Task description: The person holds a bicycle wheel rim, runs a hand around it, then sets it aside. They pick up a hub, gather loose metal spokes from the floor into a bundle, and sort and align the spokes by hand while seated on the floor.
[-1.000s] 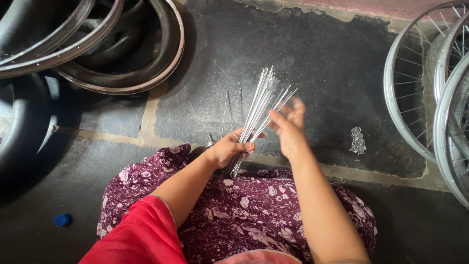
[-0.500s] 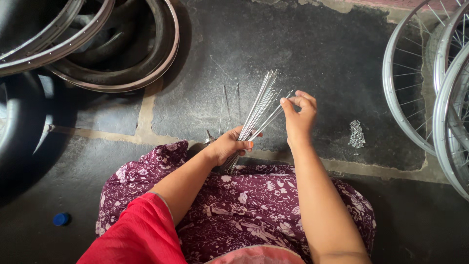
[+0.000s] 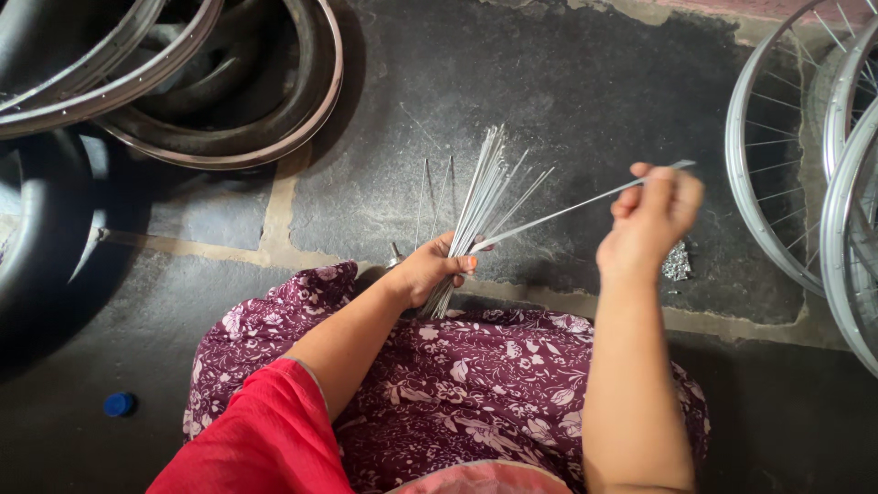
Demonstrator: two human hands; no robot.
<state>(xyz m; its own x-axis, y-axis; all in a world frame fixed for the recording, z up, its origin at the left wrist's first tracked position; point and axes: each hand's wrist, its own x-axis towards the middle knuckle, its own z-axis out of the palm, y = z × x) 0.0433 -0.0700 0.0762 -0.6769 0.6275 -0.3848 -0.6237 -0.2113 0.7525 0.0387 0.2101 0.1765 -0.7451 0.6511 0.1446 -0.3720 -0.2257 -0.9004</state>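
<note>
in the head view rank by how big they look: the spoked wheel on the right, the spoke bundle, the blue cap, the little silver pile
1. spoked wheel, though cut off by the frame
2. spoke bundle
3. and 4. silver pile and blue cap: look about alike, too close to rank

Soft, even daylight, moderately dim. Dark stone floor [image 3: 585, 82] absorbs light; no hard glare. Faint sheen on bundle of spokes [image 3: 485, 197] and on wheel rims [image 3: 759, 183] right of bundle. Deep shadow under tyres [image 3: 55, 247] left of bundle. Right hand [image 3: 651, 215] slightly motion-blurred; left hand [image 3: 430, 270] sharp. Mild wide-angle curvature at frame edges. Colours saturated on clothing below bundle.
</note>
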